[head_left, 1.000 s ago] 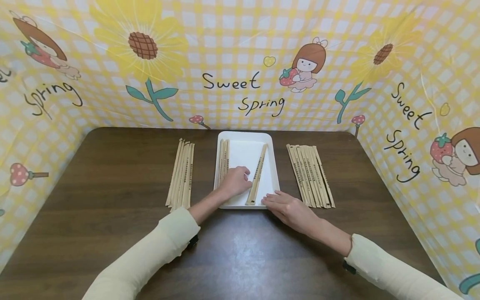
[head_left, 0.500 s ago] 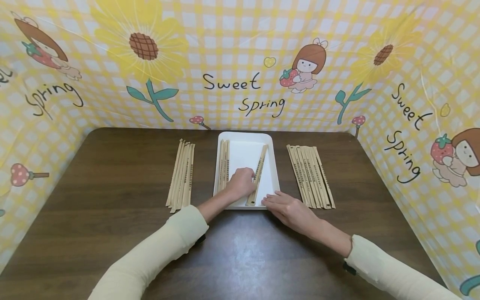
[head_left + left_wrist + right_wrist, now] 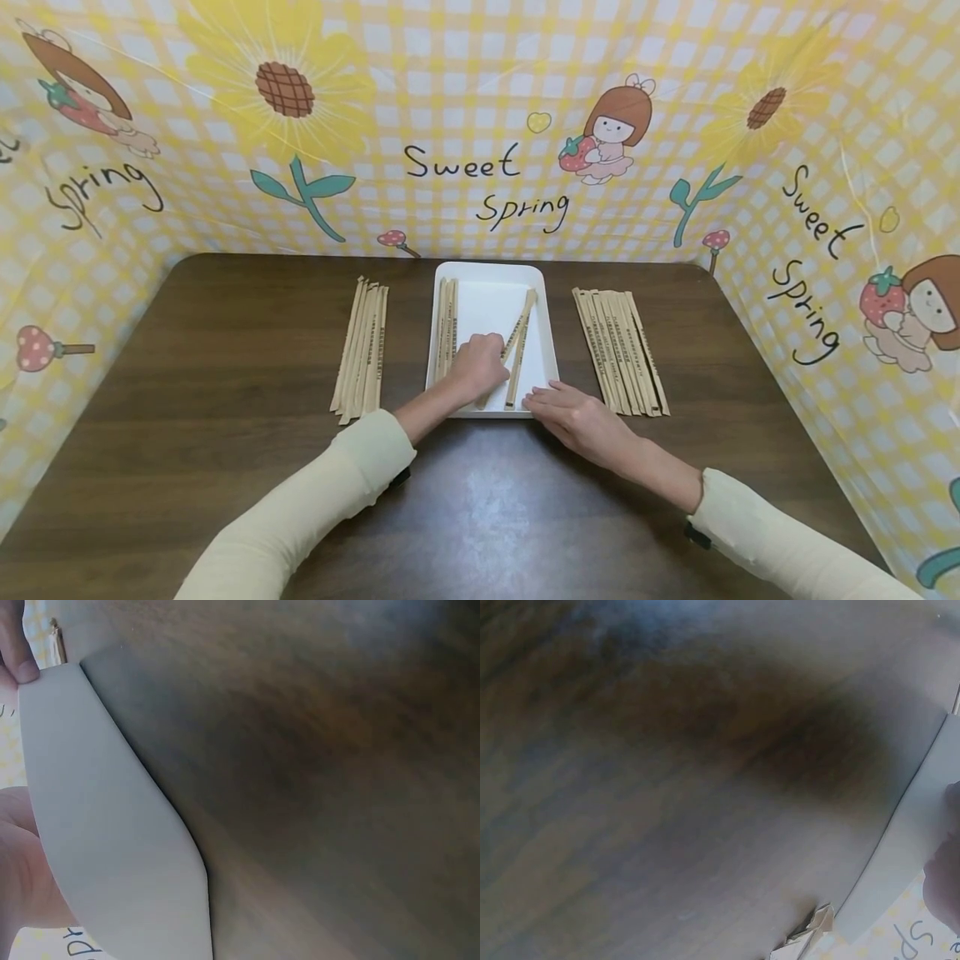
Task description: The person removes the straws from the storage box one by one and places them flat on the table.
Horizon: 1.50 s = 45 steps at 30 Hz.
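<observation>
A white tray (image 3: pixel 551 358) stands upright on the dark table. Inside it, towards the right, two paper-wrapped straws cross near their far ends. My left hand (image 3: pixel 480 367) reaches over the tray's near rim with curled fingers and pinches the left one, a slanted paper-wrapped straw (image 3: pixel 521 321); the fingertips are hidden. The other straw (image 3: pixel 516 375) lies just to its right. Several more straws (image 3: pixel 447 321) lie along the tray's left wall. With its fingers out straight, my right hand (image 3: pixel 577 417) rests at the tray's near right corner. The left wrist view shows the tray wall (image 3: pixel 112 810).
On the table left of the tray lies a row of several wrapped straws (image 3: pixel 362 350). Another group of straws (image 3: pixel 621 350) fans out on the right. A yellow checked cloth (image 3: pixel 465 92) surrounds the table (image 3: pixel 210 400) at the back and sides.
My left hand has moved right to the straws on the tray's right side. One straw's near end has swung left, away from the other. My right hand stays put.
</observation>
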Motion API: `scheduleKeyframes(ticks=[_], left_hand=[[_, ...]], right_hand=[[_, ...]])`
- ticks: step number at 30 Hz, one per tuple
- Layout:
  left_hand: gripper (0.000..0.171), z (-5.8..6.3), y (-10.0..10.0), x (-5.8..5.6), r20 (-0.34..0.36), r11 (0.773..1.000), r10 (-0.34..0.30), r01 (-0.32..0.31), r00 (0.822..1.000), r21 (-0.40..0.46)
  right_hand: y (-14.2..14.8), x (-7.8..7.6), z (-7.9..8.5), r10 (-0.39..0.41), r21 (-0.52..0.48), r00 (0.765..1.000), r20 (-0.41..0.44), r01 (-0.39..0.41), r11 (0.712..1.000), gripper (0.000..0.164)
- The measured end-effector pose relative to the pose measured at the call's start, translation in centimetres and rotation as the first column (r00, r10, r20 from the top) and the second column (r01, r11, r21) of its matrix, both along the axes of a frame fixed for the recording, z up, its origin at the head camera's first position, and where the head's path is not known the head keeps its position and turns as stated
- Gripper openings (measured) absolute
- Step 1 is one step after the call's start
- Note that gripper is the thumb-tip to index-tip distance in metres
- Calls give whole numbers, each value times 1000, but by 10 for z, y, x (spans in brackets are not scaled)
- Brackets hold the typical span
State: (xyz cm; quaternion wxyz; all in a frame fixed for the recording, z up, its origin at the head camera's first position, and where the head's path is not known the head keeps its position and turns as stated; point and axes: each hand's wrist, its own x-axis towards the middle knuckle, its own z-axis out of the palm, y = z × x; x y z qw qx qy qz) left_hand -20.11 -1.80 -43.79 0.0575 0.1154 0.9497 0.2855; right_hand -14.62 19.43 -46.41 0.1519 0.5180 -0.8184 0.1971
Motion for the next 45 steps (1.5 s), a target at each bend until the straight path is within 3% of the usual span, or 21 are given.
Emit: scheduleKeyframes(ticks=[7,12,17,28,35,45], left_hand=[[12,2,-8,-3,41,1000,11,-11,999,14],[28,6,-16,-7,53,1000,24,-24,998,10],[38,19,-28,-12,99,994,43,-52,994,92],[38,48,-71,-16,168,965,148,-179,975,190],[37,46,-92,-15,135,961,170,-195,976,195],[36,39,-116,-7,153,948,176,-210,972,241]], right_hand=[[0,0,0,0,7,1000,-4,0,1000,38],[0,0,1,-11,13,1000,4,11,1000,38],[-1,0,3,-18,25,1000,9,18,1000,38],[-1,-1,2,-5,4,1000,1,5,1000,39],[-1,0,1,-5,8,1000,2,5,1000,39],[0,1,1,-11,12,1000,10,11,1000,40]])
